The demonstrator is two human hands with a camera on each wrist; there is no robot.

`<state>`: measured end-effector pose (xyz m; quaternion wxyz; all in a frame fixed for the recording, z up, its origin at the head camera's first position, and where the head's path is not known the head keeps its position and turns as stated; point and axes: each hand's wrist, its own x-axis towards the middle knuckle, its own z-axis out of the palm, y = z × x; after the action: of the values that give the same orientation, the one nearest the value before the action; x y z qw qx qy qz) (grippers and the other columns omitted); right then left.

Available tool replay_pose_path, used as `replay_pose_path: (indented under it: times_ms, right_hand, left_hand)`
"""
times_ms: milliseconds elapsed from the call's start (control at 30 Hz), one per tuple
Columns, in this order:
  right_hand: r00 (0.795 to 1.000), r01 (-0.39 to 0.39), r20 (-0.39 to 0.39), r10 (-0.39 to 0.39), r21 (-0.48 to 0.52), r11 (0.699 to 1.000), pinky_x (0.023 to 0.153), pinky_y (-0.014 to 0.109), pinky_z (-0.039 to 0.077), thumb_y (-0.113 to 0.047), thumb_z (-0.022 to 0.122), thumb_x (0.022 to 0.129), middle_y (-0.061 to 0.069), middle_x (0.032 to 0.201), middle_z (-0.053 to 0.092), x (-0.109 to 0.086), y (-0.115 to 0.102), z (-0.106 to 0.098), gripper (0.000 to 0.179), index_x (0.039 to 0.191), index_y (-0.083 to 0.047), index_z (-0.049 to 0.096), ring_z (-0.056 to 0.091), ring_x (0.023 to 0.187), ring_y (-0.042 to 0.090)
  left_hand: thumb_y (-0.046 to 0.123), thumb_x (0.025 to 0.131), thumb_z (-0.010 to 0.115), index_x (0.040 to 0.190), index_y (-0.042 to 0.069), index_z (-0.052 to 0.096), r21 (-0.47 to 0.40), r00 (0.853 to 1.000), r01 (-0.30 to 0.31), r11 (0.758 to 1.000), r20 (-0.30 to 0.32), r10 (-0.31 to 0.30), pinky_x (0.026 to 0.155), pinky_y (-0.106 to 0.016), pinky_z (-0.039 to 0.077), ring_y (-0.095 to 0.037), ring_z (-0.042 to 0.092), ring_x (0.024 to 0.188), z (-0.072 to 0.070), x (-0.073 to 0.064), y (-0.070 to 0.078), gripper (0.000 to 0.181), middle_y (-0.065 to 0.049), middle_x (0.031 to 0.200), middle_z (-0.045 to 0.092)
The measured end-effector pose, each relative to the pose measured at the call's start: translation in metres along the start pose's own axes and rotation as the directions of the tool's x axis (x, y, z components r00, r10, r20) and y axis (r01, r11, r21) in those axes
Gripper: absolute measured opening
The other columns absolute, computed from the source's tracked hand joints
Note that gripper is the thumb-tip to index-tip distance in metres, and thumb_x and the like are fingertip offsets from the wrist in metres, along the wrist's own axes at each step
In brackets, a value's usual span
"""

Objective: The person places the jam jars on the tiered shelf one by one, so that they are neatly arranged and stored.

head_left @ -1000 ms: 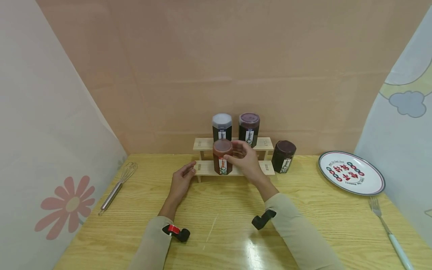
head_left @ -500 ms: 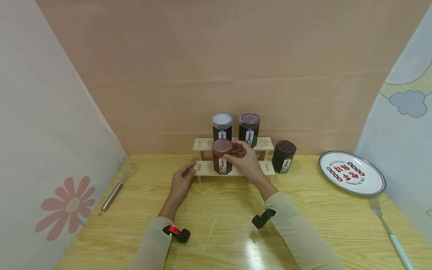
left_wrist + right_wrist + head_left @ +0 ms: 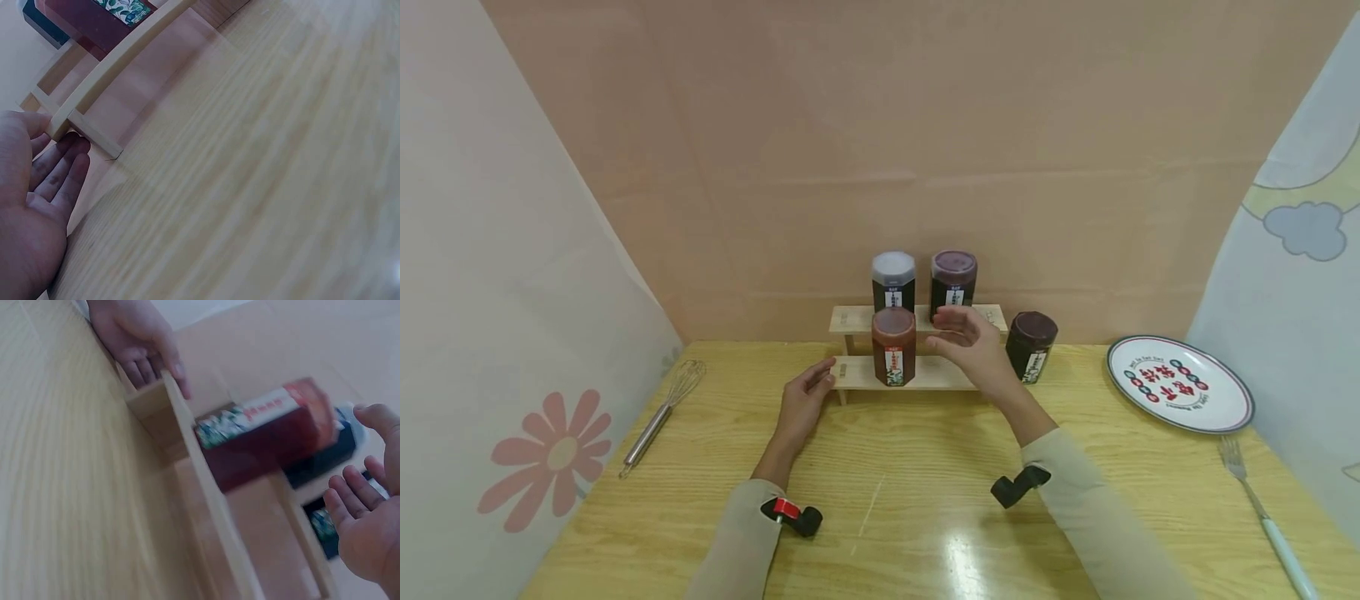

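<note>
A reddish-brown jar (image 3: 894,354) with a red and white label stands upright on the lower step of a two-tier wooden rack (image 3: 936,372). My left hand (image 3: 802,404) holds the left end of that step, thumb at the top and fingers below, as the left wrist view shows with the rack end (image 3: 94,94). Fingers spread and holding nothing, my right hand (image 3: 981,354) is just right of the jar, apart from it. On the upper step are a pale-lidded dark jar (image 3: 893,287) and a purple-lidded jar (image 3: 953,275), partly hidden by my right hand.
Another dark jar (image 3: 1032,346) stands on the table right of the rack. Farther right lie a white plate (image 3: 1217,379) with red characters and a fork (image 3: 1255,500) with a pale blue handle. A whisk (image 3: 658,425) lies at the left.
My right hand has let go of the reddish-brown jar and moved right, away from it. The jar stays on the lower step. My left hand keeps its place.
</note>
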<state>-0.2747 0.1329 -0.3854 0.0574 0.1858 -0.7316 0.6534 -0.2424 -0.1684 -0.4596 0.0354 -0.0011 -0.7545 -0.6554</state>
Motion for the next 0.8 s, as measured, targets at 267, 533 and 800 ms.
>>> replay_pose_path:
  times_ms: [267,533,800]
  right_hand:
    - [0.999,0.0,-0.04,-0.003,-0.089,0.996,0.097,0.013,0.053,-0.011,0.077,0.094,0.018,0.138,0.059,-0.006,-0.006,-0.046,0.056,0.143,0.002,0.052,0.06,0.128,0.029]
    - [0.996,-0.01,-0.085,-0.006,-0.189,0.982,0.1,0.012,0.051,-0.019,0.076,0.095,-0.005,0.126,0.062,-0.008,0.001,-0.081,0.056,0.141,0.003,0.052,0.061,0.122,0.018]
    - [0.992,0.011,-0.124,-0.037,-0.21,0.978,0.094,0.007,0.051,-0.012,0.076,0.095,-0.017,0.118,0.062,-0.008,0.005,-0.113,0.051,0.139,0.001,0.053,0.063,0.114,0.007]
  left_hand:
    - [0.015,0.106,0.059,0.143,0.008,0.061,-0.007,1.0,-0.006,1.0,-0.008,0.006,0.093,-0.008,0.048,-0.026,0.053,0.138,0.0,0.0,0.0,0.038,-0.014,0.148,0.06]
    - [0.017,0.106,0.06,0.144,0.008,0.061,0.002,1.0,0.002,1.0,0.003,-0.002,0.097,-0.01,0.048,-0.027,0.052,0.14,-0.001,-0.001,0.001,0.039,-0.012,0.15,0.058]
    - [0.018,0.106,0.058,0.145,0.008,0.06,0.014,1.0,0.006,1.0,-0.006,-0.006,0.096,-0.011,0.048,-0.027,0.053,0.14,-0.001,0.006,-0.009,0.04,-0.013,0.15,0.058]
